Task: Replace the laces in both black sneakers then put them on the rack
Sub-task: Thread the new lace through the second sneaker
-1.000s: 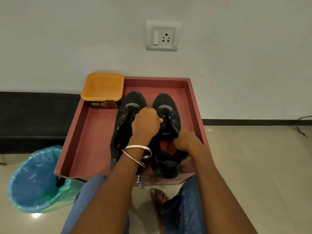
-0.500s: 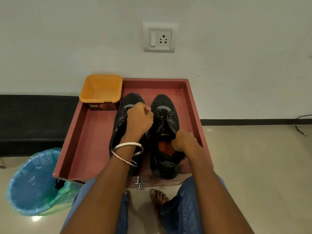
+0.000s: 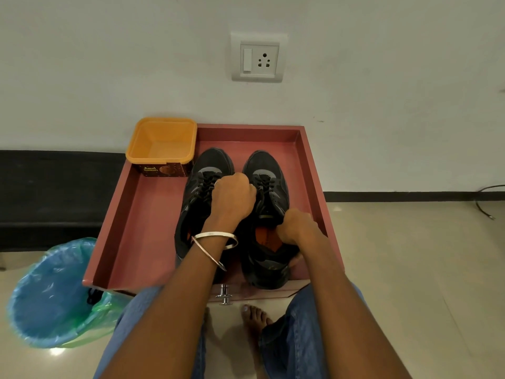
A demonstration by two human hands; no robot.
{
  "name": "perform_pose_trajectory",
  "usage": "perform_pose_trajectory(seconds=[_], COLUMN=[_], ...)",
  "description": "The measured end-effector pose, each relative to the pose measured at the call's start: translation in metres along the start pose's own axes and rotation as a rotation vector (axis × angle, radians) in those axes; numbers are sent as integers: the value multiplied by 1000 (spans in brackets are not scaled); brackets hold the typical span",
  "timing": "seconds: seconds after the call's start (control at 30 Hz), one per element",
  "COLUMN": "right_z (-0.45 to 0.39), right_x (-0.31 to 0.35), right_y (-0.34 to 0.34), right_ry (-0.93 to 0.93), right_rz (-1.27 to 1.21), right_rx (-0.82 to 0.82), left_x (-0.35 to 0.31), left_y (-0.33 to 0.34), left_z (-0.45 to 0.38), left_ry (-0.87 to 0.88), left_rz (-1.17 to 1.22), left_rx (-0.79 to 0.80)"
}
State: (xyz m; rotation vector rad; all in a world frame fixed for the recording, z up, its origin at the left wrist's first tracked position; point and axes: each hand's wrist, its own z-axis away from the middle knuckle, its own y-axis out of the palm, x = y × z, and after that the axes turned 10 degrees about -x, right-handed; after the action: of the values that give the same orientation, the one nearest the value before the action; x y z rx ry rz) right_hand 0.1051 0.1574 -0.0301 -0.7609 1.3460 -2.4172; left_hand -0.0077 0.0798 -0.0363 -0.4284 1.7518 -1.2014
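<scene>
Two black sneakers stand side by side, toes to the wall, in a red tray [image 3: 142, 214]. The left sneaker [image 3: 202, 181] is laced in black. Orange insole shows inside the right sneaker [image 3: 269, 187]. My left hand [image 3: 232, 199], with bangles on the wrist, is curled in a fist between the two shoes, knuckles against the right sneaker's laces [image 3: 263, 181]; the lace it seems to pinch is hidden under the fingers. My right hand [image 3: 296, 228] grips the right sneaker's collar at the opening.
An orange tub [image 3: 161, 140] sits in the tray's back left corner. A bin lined with a blue bag [image 3: 49, 294] stands on the floor to the left. My knees and bare feet are just in front of the tray, and a wall socket [image 3: 258, 58] is above it.
My left fist swung from the right sneaker's laces over to the left sneaker, then came back between the shoes. My right hand has kept its hold on the right sneaker.
</scene>
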Motion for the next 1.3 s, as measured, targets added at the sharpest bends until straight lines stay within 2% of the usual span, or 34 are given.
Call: perform_pose_trajectory(seconds=[0.07, 0.13, 0.23, 0.3, 0.4, 0.47, 0.53, 0.6, 0.7, 0.87, 0.97, 1.03, 1.13, 1.3], right_z=[0, 0, 0, 0, 0, 2, 10, 16, 21, 17, 12, 10, 6, 0], right_x=[0, 0, 0, 0, 0, 8, 19, 29, 34, 13, -2, -11, -23, -38], right_y=[0, 0, -2, -7, -21, -33, -43, -46, -36, -45, -56, -60, -65, -68], right_ry=[0, -2, -3, -3, -76, -270, -450, -549, -592, -516, -405, -318, -214, -82], right_rz=[-8, -10, -7, 9, -38, -216, -549, -853, -1045, -1292, -1515, -1570, -1627, -1708], right_rx=[8, 13, 17, 10, -72, -282, -438, -322, -123, 64, 87, 23, -171, -504], left_x=[-2, 1, 3, -2, -12, -20, -31, -41, -49, -37, -28, -23, -16, -2], left_y=[0, 1, -13, -33, -67, -88, -103, -110, -107, -101, -99, -95, -89, -74], left_z=[1, -1, -4, -4, -1, 2, 5, 10, 14, 6, 0, -2, -5, -6], left_ry=[-20, -81, -187, -265, -275, -239, -205, -209, -250, -390, -494, -541, -582, -669], left_rz=[-8, 82, 415, 660, 905, 1019, 1112, 1207, 1291, 1463, 1572, 1608, 1598, 1395], left_rx=[-37, -89, -175, -180, -179, -165, -112, -8, 123, 56, 0, -28, -55, 64])
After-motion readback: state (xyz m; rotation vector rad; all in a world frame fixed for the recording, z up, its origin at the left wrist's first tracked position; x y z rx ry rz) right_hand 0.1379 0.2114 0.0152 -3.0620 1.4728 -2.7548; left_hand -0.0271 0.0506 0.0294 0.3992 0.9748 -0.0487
